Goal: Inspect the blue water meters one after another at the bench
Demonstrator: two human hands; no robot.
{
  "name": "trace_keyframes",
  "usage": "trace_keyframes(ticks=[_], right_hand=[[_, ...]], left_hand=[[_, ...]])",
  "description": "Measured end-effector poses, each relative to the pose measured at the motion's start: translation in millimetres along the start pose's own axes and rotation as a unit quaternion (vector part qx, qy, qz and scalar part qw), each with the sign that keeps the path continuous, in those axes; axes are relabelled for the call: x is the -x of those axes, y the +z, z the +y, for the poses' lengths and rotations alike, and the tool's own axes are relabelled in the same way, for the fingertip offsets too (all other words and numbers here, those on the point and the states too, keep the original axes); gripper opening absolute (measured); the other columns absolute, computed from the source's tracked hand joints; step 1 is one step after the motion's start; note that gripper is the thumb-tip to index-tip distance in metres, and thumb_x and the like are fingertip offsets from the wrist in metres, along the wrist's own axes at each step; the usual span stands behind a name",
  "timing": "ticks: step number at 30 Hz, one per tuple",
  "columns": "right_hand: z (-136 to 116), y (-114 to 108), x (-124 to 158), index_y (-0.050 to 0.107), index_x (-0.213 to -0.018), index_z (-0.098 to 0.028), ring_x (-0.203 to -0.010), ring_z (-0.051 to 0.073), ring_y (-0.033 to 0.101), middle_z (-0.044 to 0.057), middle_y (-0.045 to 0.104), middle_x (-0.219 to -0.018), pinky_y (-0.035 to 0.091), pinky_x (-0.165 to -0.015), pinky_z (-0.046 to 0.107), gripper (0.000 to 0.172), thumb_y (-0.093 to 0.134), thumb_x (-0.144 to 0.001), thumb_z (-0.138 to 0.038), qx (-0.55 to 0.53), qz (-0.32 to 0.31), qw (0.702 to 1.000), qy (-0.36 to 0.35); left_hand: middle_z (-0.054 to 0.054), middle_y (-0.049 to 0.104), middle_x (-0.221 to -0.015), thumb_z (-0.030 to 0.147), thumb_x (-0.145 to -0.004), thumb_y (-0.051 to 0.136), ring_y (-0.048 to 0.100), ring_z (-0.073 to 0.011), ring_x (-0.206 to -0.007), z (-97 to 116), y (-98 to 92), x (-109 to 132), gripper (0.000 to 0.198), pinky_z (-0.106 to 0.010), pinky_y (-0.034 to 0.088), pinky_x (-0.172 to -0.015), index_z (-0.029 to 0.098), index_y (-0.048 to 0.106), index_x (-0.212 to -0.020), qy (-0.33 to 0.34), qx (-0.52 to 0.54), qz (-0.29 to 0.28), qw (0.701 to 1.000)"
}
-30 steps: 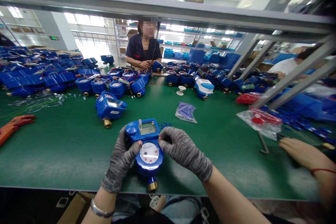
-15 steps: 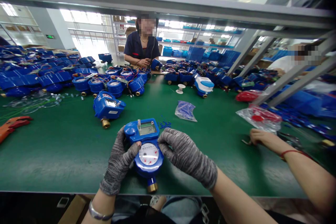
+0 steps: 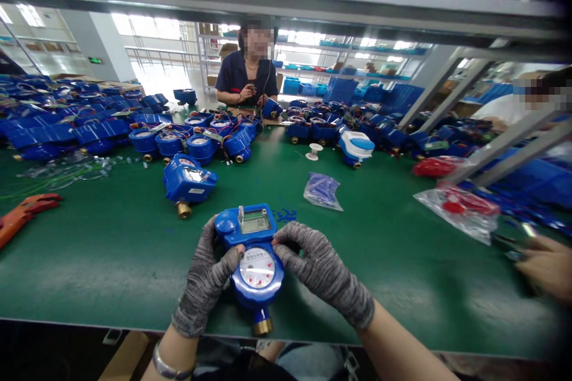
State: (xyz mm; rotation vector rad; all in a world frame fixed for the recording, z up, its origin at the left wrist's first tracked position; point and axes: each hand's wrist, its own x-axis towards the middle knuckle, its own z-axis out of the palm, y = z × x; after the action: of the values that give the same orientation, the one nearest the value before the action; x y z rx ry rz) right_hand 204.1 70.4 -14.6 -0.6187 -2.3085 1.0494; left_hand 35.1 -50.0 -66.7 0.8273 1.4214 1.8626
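A blue water meter with a white dial, a small display and a brass fitting lies on the green table near its front edge. My left hand, in a grey knit glove, grips the meter's left side with the thumb against the dial rim. My right hand, gloved the same way, holds the right side with fingers curled against the body. A second blue meter lies a little farther back on the left.
Several blue meters crowd the far half of the table. A bag of blue parts, a white spool, bags with red parts and an orange tool lie around. A co-worker's hand is at right; a person works opposite.
The co-worker's hand at the right drew back toward the right edge. My hands and the meter stayed almost still; the display reading changed.
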Motion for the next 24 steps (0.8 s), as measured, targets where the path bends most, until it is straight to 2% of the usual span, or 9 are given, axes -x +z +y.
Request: trace_keyframes(ticks=[4, 11, 15, 18, 24], right_hand=[[1.4, -3.5, -0.3, 0.063, -0.086, -0.017, -0.078, 0.015, 0.057, 0.002, 0.063, -0.084, 0.046, -0.073, 0.029, 0.007, 0.057, -0.086, -0.019, 0.0, -0.024, 0.999, 0.021], [0.2, -0.3, -7.7, 0.061, -0.079, -0.015, -0.072, 0.013, 0.055, 0.001, 0.062, -0.077, 0.044, -0.067, 0.026, 0.006, 0.057, -0.081, -0.013, -0.011, -0.014, 0.998, 0.052], [-6.0, -2.4, -12.9, 0.059, -0.074, -0.015, -0.068, 0.013, 0.053, 0.001, 0.06, -0.072, 0.043, -0.065, 0.026, 0.008, 0.057, -0.08, -0.011, 0.032, -0.033, 0.998, 0.052], [-9.8, -7.0, -14.2, 0.06, -0.076, -0.015, -0.07, 0.013, 0.053, 0.002, 0.06, -0.075, 0.044, -0.067, 0.027, 0.009, 0.055, -0.083, -0.012, 0.096, -0.053, 0.994, 0.021], [-18.5, -14.8, -1.5, 0.067, -0.089, -0.017, -0.081, 0.018, 0.058, 0.007, 0.065, -0.089, 0.047, -0.078, 0.033, 0.016, 0.053, -0.091, -0.026, 0.207, -0.079, 0.97, -0.1]], left_hand=[[-0.008, 0.057, -0.133, 0.037, -0.077, 0.075, 0.056, -0.0293, -0.12, -0.1, -0.1, 0.5, 0.064, -0.046, 0.044, -0.106, 0.028, 0.045, -0.133, 0.004, -0.014, 0.011, 1.0], [-0.007, 0.056, -0.135, 0.037, -0.077, 0.075, 0.053, -0.0294, -0.123, -3.5, -3.5, -1.4, 0.064, -0.047, 0.041, -0.108, 0.028, 0.046, -0.133, 0.009, -0.029, 0.009, 0.999], [-0.007, 0.056, -0.134, 0.037, -0.076, 0.076, 0.053, -0.0298, -0.124, -4.8, -4.5, -2.1, 0.066, -0.046, 0.041, -0.108, 0.028, 0.045, -0.134, 0.01, -0.03, 0.012, 0.999], [-0.007, 0.056, -0.134, 0.037, -0.077, 0.075, 0.053, -0.0295, -0.123, -2.3, -3.4, -1.3, 0.065, -0.046, 0.041, -0.108, 0.028, 0.045, -0.134, 0.008, -0.032, 0.01, 0.999], [-0.006, 0.056, -0.135, 0.037, -0.078, 0.075, 0.053, -0.0294, -0.123, 3.9, -0.4, 0.0, 0.065, -0.046, 0.041, -0.108, 0.029, 0.044, -0.134, -0.003, -0.023, 0.007, 1.0]])
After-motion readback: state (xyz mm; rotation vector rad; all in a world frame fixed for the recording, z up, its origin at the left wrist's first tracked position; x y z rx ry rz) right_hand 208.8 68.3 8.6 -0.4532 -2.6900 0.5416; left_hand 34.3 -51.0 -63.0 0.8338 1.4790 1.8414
